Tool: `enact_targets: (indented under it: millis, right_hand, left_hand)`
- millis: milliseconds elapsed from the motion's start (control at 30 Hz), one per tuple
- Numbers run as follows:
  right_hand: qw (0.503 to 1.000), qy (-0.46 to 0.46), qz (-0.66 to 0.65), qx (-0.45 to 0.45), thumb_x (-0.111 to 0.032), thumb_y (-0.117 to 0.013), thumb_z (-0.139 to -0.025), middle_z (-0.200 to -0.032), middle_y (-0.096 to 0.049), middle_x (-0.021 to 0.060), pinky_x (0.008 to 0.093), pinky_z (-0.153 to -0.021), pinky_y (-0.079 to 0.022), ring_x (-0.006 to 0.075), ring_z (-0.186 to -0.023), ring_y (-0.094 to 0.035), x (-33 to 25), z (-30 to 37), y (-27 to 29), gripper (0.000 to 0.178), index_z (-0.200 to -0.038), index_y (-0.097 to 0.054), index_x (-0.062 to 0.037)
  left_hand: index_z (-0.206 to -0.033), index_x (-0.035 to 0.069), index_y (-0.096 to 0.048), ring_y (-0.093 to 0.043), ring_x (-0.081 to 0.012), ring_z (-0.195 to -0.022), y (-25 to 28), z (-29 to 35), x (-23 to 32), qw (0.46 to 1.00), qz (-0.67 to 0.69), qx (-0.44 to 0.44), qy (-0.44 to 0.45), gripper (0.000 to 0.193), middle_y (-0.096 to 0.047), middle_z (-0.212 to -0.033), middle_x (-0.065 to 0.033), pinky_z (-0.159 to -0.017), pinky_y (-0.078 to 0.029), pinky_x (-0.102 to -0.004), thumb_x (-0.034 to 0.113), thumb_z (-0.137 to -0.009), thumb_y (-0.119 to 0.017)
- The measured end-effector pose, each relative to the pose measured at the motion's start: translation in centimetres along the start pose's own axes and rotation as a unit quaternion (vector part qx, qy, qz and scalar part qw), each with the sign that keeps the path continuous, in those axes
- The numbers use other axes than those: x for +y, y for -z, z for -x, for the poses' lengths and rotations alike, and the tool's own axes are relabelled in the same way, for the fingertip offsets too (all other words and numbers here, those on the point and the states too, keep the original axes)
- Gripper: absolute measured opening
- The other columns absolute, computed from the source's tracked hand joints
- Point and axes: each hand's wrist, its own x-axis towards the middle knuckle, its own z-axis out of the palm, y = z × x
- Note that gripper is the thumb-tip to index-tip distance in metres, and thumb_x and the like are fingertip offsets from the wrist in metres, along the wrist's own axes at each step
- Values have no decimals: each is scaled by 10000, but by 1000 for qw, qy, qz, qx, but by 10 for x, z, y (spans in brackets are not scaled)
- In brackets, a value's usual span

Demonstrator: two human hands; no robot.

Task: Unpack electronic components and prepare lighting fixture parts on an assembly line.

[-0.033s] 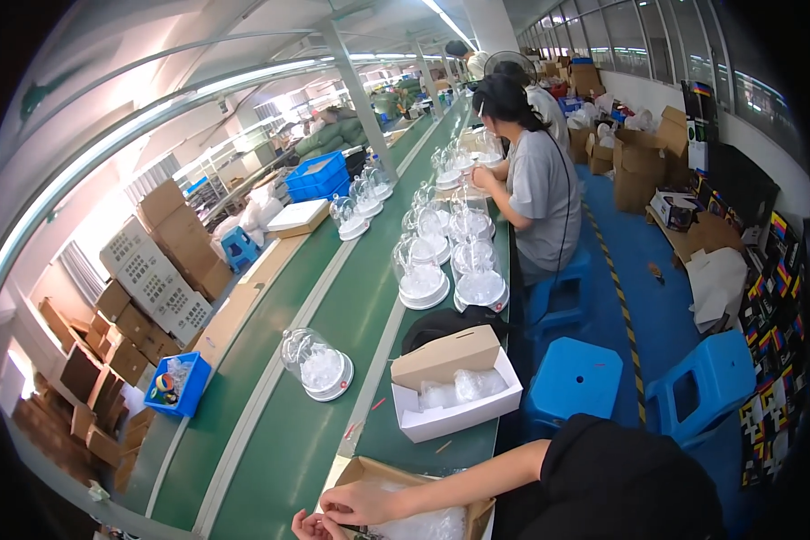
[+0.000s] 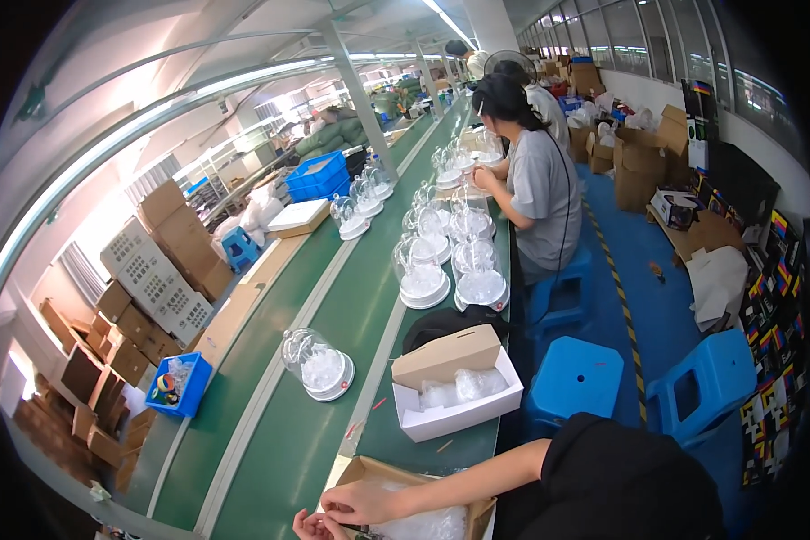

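At the lower edge, my right hand (image 2: 358, 502) reaches in over an open cardboard box (image 2: 484, 522) that holds clear plastic wrapping (image 2: 436, 524). Its fingers are pinched together against my left hand (image 2: 315, 526), whose curled fingers show only in part. Whatever is between the fingertips is too small or hidden to make out. Ahead of the hands stands a white carton (image 2: 463, 414) with its flap up and clear plastic-wrapped pieces inside. To its left, a clear dome on a white round base (image 2: 327, 385) sits alone on the green belt.
Several more clear domes (image 2: 425, 286) stand in rows farther along the green table (image 2: 265, 450). A person in a grey shirt (image 2: 549, 180) sits at its right side. Blue stools (image 2: 574, 385) stand on the right, and a blue bin (image 2: 189, 396) at the left edge. A black cloth item (image 2: 441, 326) lies behind the carton.
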Motion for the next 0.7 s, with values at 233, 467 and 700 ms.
enact_targets:
  millis: [233,467,700]
  right_hand:
    - [1000,4,15,-6,-140,-589,-829,-715,-581,121,366,-560,-449,284,-613,-575,5,-3,5,126,-856,-537,-28]
    - [999,27,32,3,-110,-589,-805,-692,-560,128,365,-554,-441,284,-599,-558,11,-5,1,117,-845,-530,-17]
    - [999,12,22,-37,-116,-590,-808,-689,-570,125,356,-556,-441,228,-599,-567,11,-7,10,141,-871,-534,-3]
  left_hand:
    - [-1229,5,-418,-535,-121,-828,-2,1,-3,1000,-14,7,26,373,-569,-924,-63,-705,-442,-223,27,-892,-577]
    - [-1191,-13,-454,-517,-104,-742,-1,-1,7,999,-36,-2,18,331,-569,-863,-52,-648,-437,-208,42,-897,-596]
    - [-1162,-9,-475,-527,-98,-737,-3,-5,4,997,-72,-30,29,320,-570,-878,-44,-650,-451,-216,82,-896,-627]
